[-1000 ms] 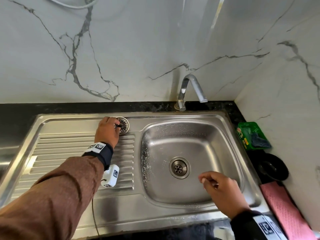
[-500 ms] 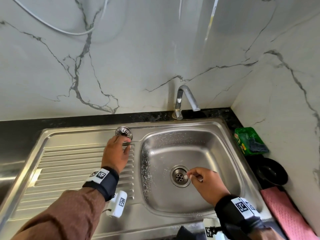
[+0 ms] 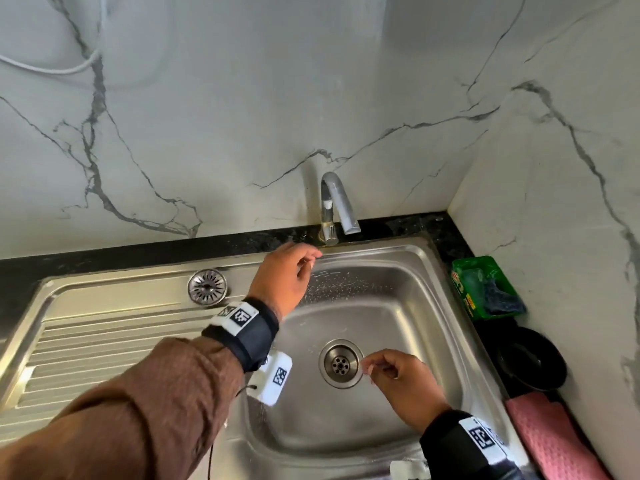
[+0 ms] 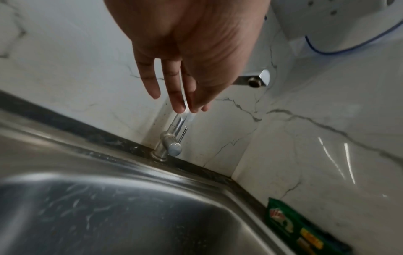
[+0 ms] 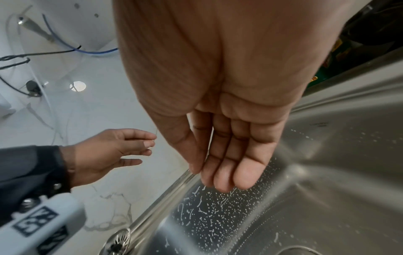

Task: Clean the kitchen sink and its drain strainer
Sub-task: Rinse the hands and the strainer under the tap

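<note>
Strainer sits out on the drainboard, so rinsing looks next. Left hand, fingers loose and empty, is near the faucet; it needs the lever. Right hand is relaxed and empty beside the drain.

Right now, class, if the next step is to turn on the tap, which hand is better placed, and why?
Left. The left hand reaches open-fingered toward the tap, close to its base at the sink's back rim. The right hand hovers low in the basin beside the drain, farther from the tap.
</note>
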A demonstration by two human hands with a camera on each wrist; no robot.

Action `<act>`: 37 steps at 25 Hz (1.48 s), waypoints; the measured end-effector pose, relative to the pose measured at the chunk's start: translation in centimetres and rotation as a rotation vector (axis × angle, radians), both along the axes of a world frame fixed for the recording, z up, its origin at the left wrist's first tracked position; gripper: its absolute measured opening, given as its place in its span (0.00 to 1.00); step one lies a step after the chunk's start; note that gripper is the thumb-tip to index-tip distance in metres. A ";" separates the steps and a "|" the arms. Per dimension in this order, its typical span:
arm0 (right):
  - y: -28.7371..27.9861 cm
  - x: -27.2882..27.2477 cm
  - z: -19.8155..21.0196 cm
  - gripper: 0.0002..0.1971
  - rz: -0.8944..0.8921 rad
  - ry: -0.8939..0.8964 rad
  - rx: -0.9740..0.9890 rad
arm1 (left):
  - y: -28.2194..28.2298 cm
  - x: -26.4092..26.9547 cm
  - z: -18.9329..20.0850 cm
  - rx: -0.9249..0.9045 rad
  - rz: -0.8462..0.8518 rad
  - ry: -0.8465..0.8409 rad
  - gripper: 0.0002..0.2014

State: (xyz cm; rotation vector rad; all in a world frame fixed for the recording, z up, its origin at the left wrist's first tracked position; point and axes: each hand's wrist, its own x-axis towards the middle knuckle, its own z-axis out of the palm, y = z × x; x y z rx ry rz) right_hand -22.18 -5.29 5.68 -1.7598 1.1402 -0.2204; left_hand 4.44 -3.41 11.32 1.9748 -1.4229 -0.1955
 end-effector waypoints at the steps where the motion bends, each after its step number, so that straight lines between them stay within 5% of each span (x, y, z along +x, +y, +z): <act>1: -0.5 -0.3 -0.2 0.12 -0.018 -0.017 0.030 | -1.6 0.4 0.0 0.057 -0.017 -0.093 0.13; 9: -4.0 0.2 -3.5 0.15 -0.181 -0.177 0.280 | -9.1 1.8 0.2 0.505 -0.156 -0.766 0.32; 20: -7.4 6.4 -2.3 0.10 -0.394 -0.382 0.509 | -8.5 1.5 -0.8 0.538 0.011 -0.713 0.21; 24: -7.5 9.1 -1.4 0.11 -0.531 -0.541 0.620 | -7.1 2.6 -3.7 0.735 0.045 -0.449 0.39; 27: -7.6 10.2 -0.6 0.14 -0.637 -0.662 0.787 | -6.3 1.5 -5.0 0.592 0.149 -0.139 0.38; 29: -8.0 10.7 0.3 0.16 -0.648 -0.688 0.854 | -5.7 -0.5 -5.6 0.383 0.326 0.300 0.26; 31: -8.9 11.1 1.4 0.15 -0.658 -0.689 0.876 | -5.4 -2.9 -5.6 0.226 0.412 0.949 0.13; 33: -10.2 11.2 2.3 0.17 -0.658 -0.669 0.871 | -5.3 -4.5 -5.1 0.082 0.437 1.430 0.11; 35: -11.0 11.2 2.8 0.19 -0.623 -0.640 0.878 | -5.2 -4.8 -4.1 0.012 0.427 1.562 0.10; 37: -11.1 11.2 2.9 0.21 -0.571 -0.589 0.920 | -4.7 -5.0 -2.9 0.040 0.362 1.502 0.10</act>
